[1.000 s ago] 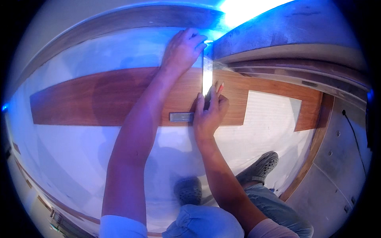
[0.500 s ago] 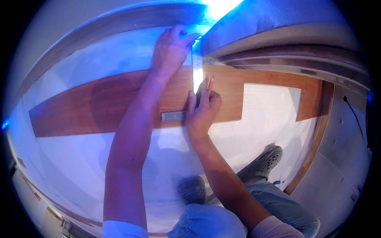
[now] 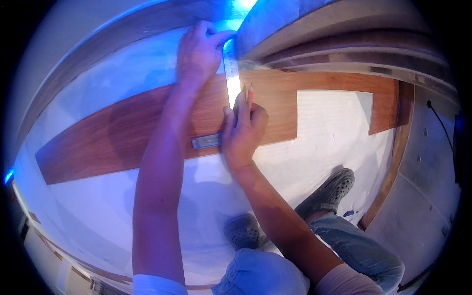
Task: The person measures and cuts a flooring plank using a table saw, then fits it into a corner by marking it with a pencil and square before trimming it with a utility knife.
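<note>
A carpenter's square [image 3: 231,73] lies across a reddish-brown wooden panel [image 3: 123,123], its bright metal blade pointing away from me. Its short grey stock [image 3: 205,141] rests near the panel's front edge. At the blade's far end, my left hand [image 3: 199,56] is closed, thumb and fingers pinching near the tip. My right hand [image 3: 244,140] presses on the corner of the square, fingers curled. A red pencil [image 3: 250,94] sticks up between the right hand's fingers, point away from me. That palm covers the joint between blade and stock.
The panel lies on a white surface [image 3: 314,157] and has a rectangular cutout at right. Curved ledges [image 3: 354,54] rise at the far right, beside a bright blue-white light [image 3: 243,5]. A grey clog [image 3: 334,187] stands at right, another [image 3: 242,231] nearer me. A grey wall panel [image 3: 423,187] borders the right.
The view has shifted slightly, so hands, square and panel sit a little higher and further left. Both hands keep the same hold on the square.
</note>
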Motion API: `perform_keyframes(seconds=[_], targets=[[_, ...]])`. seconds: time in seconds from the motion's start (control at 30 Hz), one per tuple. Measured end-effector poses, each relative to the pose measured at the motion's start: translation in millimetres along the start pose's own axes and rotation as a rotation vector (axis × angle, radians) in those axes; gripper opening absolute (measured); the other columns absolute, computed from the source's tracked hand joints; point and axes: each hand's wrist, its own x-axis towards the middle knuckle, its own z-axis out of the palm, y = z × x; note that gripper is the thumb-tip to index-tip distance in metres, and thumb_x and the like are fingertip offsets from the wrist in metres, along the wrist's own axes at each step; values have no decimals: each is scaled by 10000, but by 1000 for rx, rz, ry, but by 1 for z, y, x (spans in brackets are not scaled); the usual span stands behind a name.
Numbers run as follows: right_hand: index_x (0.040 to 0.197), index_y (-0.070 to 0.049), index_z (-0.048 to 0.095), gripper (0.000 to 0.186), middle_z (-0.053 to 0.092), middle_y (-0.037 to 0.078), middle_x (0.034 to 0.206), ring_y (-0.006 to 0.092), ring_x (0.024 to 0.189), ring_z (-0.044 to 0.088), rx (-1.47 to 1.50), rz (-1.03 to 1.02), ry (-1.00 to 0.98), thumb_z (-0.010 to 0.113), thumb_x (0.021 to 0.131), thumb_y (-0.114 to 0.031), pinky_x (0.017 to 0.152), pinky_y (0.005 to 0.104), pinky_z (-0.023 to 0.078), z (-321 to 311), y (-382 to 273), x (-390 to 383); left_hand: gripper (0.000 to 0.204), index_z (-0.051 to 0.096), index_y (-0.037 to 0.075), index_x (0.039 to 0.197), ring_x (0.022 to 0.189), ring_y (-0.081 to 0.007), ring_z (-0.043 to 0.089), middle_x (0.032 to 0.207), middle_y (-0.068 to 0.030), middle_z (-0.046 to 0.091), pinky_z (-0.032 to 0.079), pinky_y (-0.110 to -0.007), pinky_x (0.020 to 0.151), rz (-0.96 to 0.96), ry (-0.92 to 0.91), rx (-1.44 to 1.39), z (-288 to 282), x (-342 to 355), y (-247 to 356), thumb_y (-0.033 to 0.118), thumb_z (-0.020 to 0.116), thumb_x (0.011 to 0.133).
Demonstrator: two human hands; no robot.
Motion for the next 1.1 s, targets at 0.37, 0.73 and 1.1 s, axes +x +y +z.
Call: perform_keyframes(seconds=[0.37,0.73,1.1], targets=[[1393,-19,630,519,585,178,1123,352,999,558,13,12,-3,795,912,-126,859,463,466,0,0,2,333,795,313,1227,971,-291,635,1055,-68,627,524,-438,868,19,7,-30,6,0,-8,186,747,924],[1374,-28,642,511,590,178,1105,351,990,559,16,29,-23,809,900,-125,866,465,462,-3,1,2,347,788,309,1239,993,-308,637,1073,-69,628,523,-441,891,23,3,-60,1,2,-6,155,728,934],[1393,-37,624,531,593,182,1119,354,999,561,30,4,-5,805,902,-128,861,467,463,-2,2,1,350,776,250,1255,1014,-316,634,1067,-87,637,515,-450,894,66,12,-84,-3,0,-7,134,720,929]])
